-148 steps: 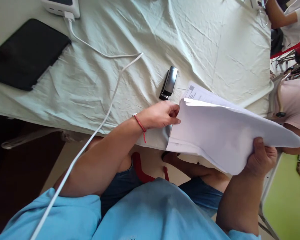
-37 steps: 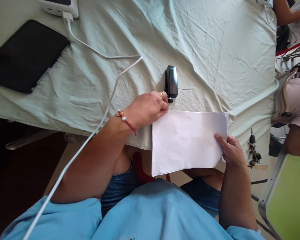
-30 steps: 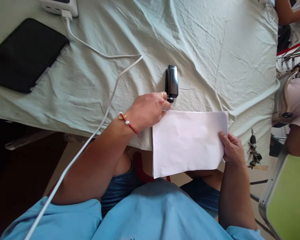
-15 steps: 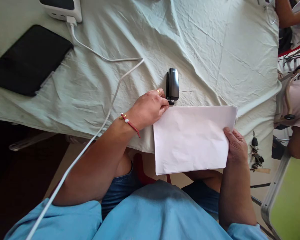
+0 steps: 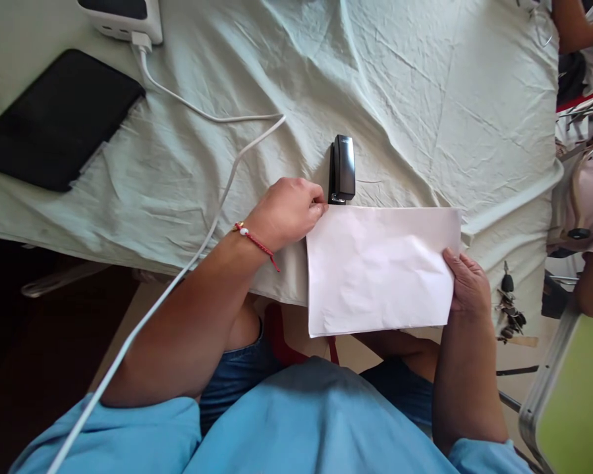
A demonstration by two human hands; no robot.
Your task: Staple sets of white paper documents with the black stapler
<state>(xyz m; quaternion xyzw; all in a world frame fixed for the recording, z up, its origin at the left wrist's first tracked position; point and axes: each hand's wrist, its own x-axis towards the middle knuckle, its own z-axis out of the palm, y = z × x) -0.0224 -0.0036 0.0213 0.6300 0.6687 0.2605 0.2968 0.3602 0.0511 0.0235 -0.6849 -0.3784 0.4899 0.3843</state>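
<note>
Since the frame half a second ago the sheaf of paper [image 5: 380, 266] has slid a little toward the person, and its top left corner now sits right at the mouth of the black stapler [image 5: 342, 169]. The left hand [image 5: 286, 212] has its fingers curled shut, pinching that corner; the right hand [image 5: 467, 286] grips the right edge, thumb on top and the other fingers hidden under the sheets. The paper lies half on the desk [image 5: 425, 99], half hanging over its near edge above the lap. It looks light, limp and faintly creased, so it would sag or slip apart unless held at 2 opposite edges. How many sheets there are cannot be made out, nor whether the corner is inside the stapler. A white cable [image 5: 212, 197] crosses the cloth beside a black tablet [image 5: 54, 118].
</note>
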